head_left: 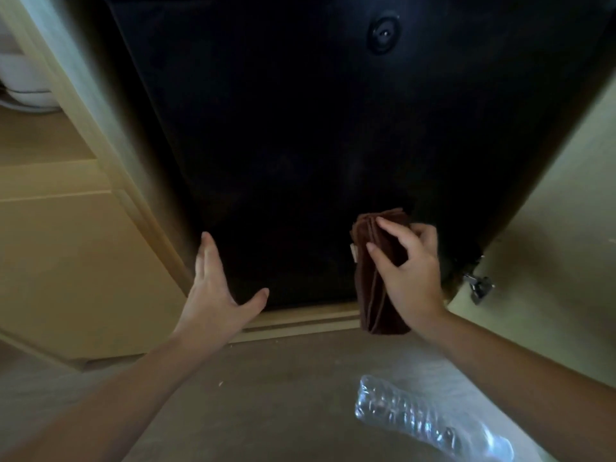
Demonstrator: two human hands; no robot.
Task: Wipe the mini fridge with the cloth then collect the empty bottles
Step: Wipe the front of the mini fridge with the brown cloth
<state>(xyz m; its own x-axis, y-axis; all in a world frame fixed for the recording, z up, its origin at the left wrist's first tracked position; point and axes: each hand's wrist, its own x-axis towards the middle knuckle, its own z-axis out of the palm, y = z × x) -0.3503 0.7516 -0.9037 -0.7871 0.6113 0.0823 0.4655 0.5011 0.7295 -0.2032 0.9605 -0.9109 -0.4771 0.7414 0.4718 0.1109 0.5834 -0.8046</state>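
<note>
The black mini fridge (300, 128) fills the upper middle of the head view, set inside a beige cabinet, with a round lock (383, 32) near its top. My right hand (408, 271) grips a folded brown cloth (370, 288) against the lower right of the fridge door. My left hand (216, 288) is spread flat, fingers straight, at the door's lower left edge. A clear empty plastic bottle (420, 418) lies on the floor at the lower right, under my right forearm.
Beige cabinet panels (66, 245) flank the fridge on the left and a cabinet door with a metal hinge (480, 286) stands on the right. White dishes (23, 85) sit on a shelf at the upper left. Grey-brown floor (266, 395) lies below.
</note>
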